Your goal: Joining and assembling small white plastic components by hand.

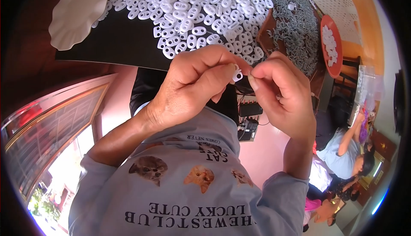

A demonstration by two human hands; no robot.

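Between the thumb and fingers of my left hand [188, 82] is a small white plastic cord lock [237, 75], oval, with a dark hole facing me. My right hand [284, 92] is closed in a pinch just to its right, thumb and forefinger tips together. A thin sliver shows at those tips, too small to name. Both hands are raised in front of the near table edge. Beyond them spreads a large pile of similar white two-hole cord locks [184, 11] on the black tabletop [117, 41].
At right, a brown tray [266, 29] holds many small grey metal pieces [295, 24], seemingly springs. Beside it is a red bowl [338, 29] with white parts. A white scalloped dish [79, 13] lies far left. Other people [342, 150] are at lower right.
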